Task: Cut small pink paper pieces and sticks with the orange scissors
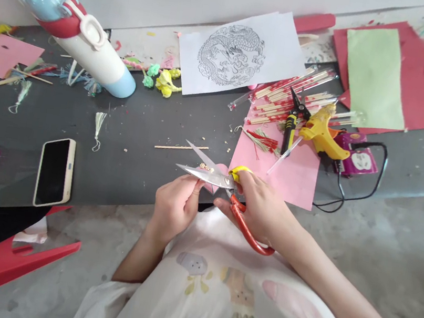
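My right hand (260, 209) is closed around the red and yellow handles of a pair of scissors (210, 172), whose silver blades stand apart and point left. My left hand (175, 206) is closed in a pinch on a small pink paper piece (208, 186) held between the blades. Both hands hover at the near edge of the dark grey table (141, 127), above my lap.
On the table: a pink sheet (293, 174), a yellow glue gun (321, 133), small pliers (291, 120), bundled sticks (285, 93), a dragon print (235, 53), a white bottle (88, 50), a phone (54, 170), a thin stick (179, 148), red and green paper (376, 72).
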Available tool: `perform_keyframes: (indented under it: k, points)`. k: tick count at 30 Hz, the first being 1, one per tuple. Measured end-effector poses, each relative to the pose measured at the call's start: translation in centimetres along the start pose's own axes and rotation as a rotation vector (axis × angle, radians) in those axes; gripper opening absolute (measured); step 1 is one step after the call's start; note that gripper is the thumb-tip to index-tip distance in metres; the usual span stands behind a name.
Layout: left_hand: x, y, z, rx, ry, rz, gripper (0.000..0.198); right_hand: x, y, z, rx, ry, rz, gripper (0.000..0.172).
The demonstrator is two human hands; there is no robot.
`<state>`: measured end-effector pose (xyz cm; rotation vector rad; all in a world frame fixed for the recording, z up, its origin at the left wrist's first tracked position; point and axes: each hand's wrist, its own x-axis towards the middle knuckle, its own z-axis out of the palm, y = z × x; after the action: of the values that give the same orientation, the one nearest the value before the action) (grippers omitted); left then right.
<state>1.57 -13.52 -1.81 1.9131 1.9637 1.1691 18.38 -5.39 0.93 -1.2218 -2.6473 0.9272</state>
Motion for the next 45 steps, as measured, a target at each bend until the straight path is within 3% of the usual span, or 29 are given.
perform_keyframes:
  k: [8, 14, 19, 25, 35, 45]
  points:
    - [0.0, 0.0, 0.4, 0.029, 0.013, 0.016, 0.012, -0.2, 0.0, 0.1, -0.048, 0.018, 0.082, 0.028]
    - [0.2, 0.2, 0.5, -0.012, 0.004, -0.046, 0.022, -0.1, 0.1, -0.1, -0.068, -0.003, 0.096, 0.028]
    - [1.0, 0.0, -0.3, -0.166, -0.154, -0.177, 0.037, -0.2, 0.7, -0.1, -0.079, 0.012, -0.017, 0.037]
    - [1.7, -0.2, -1.2, -0.301, -0.296, -0.202, 0.046, -0.4, 0.9, -0.1, -0.075, -0.027, -0.045, 0.042]
    - [1.5, -0.3, -1.3, -0.383, -0.313, -0.256, 0.042, -0.1, 0.6, -0.2, -0.032, 0.014, 0.017, 0.027]
    - [1.4, -0.2, -1.1, -0.318, -0.249, -0.225, 0.032, -0.3, 0.4, -0.6, -0.128, 0.008, 0.086, 0.028]
